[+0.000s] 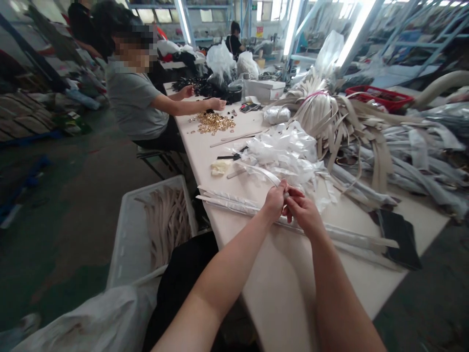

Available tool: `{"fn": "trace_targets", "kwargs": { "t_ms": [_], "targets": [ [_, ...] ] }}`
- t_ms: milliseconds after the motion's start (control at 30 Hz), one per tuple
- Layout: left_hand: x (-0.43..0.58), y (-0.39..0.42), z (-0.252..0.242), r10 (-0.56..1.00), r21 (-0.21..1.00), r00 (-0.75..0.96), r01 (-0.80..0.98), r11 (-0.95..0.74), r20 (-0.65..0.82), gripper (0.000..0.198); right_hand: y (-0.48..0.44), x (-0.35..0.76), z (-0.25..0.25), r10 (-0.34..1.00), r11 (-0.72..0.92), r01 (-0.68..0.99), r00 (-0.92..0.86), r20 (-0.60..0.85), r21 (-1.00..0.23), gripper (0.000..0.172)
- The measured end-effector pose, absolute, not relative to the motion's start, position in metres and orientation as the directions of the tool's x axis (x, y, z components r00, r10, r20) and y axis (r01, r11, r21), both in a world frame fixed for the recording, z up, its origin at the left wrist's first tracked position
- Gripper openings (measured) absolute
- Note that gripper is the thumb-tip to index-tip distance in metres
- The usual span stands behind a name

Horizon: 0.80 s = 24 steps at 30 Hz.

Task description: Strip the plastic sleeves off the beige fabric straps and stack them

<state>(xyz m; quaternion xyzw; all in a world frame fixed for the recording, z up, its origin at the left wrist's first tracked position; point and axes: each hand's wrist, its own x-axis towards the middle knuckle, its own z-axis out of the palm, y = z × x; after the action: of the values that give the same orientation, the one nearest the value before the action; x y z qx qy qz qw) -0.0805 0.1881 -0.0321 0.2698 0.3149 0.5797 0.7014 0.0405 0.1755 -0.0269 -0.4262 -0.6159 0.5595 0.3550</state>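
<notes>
Both my hands meet above the near part of the table. My left hand point(274, 201) is closed on a pale strap point(264, 172), whose free length arches away to the left. Right against it, my right hand point(301, 209) has its fingers curled and pinched around the strap's end; the exact spot is hidden by the fingers. Beneath my wrists lie long straps in clear plastic wrap point(337, 233), set across the table. Just beyond my hands is a heap of crumpled clear plastic point(289, 146).
A co-worker point(135, 98) sits at the left edge near a pile of gold metal pieces point(213, 122). Bundled beige straps point(322, 112) and a red basket point(381, 98) stand at right. A white bin point(126, 220) of straps is at lower left. Black flat pieces point(399, 237) lie at right.
</notes>
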Motion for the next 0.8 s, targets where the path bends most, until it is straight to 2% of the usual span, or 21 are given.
{"fn": "trace_targets", "kwargs": {
  "t_ms": [100, 300, 500, 567, 667, 800],
  "targets": [
    [-0.080, 0.194, -0.028, 0.993, 0.776, 0.070, -0.620, 0.117, -0.093, 0.051, 0.178, 0.043, -0.026, 0.911, -0.022, 0.109, -0.408, -0.065, -0.994, 0.045],
    [-0.070, 0.187, -0.027, 0.973, 0.862, 0.177, -0.460, 0.213, -0.146, 0.070, 0.180, 0.043, -0.027, 0.939, 0.083, 0.126, -0.343, 0.035, -0.989, 0.044],
    [-0.074, 0.181, 0.000, 0.952, 0.939, 0.295, -0.295, 0.174, -0.084, 0.064, 0.175, 0.045, -0.017, 0.957, 0.052, -0.210, -0.268, 0.108, -0.976, 0.028],
    [-0.075, 0.179, 0.007, 0.945, 0.951, 0.319, -0.262, 0.164, -0.075, 0.061, 0.174, 0.046, -0.014, 0.965, 0.044, -0.242, -0.242, 0.104, -0.969, 0.028],
    [-0.079, 0.184, 0.013, 0.962, 0.933, 0.271, -0.336, 0.132, -0.038, 0.054, 0.173, 0.049, -0.011, 0.962, 0.051, -0.160, -0.259, 0.091, -0.986, 0.034],
    [-0.110, 0.218, 0.021, 0.989, 0.810, 0.142, -0.577, 0.110, -0.033, 0.040, 0.172, 0.059, -0.009, 0.966, 0.028, -0.095, -0.253, 0.052, -0.995, 0.038]
  ]
}}
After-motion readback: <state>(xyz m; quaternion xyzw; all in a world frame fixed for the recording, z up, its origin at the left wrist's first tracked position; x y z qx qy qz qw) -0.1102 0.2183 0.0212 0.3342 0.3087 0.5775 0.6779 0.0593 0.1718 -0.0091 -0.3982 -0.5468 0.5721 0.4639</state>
